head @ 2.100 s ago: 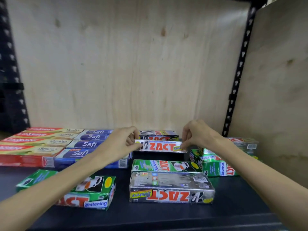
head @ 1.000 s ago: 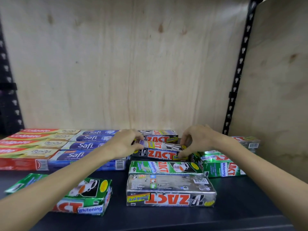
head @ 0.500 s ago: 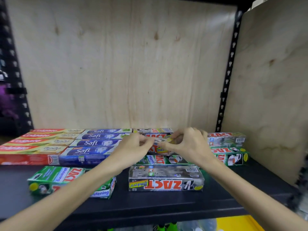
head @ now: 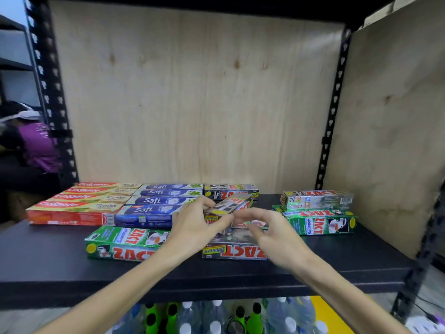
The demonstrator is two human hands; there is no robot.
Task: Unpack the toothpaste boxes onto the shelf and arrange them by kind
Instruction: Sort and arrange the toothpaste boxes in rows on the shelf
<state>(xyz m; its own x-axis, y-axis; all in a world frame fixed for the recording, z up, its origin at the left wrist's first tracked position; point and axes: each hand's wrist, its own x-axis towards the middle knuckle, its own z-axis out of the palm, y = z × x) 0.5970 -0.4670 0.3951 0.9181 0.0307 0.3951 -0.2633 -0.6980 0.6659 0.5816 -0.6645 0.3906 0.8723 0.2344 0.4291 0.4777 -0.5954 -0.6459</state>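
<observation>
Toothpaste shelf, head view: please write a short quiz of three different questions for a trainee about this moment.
1. True or false: the Colgate boxes lie at the left end of the shelf, beside the Safi boxes.
2. Which hand grips the tilted silver ZACT box? A) left hand B) right hand C) neither
3. Fill in: the silver ZACT box at the right lies on top of a ____ ZACT Whitening box.

Key: 1 true. 2 A; the right hand is close to it with curled fingers, but holds nothing. 3 green.
</observation>
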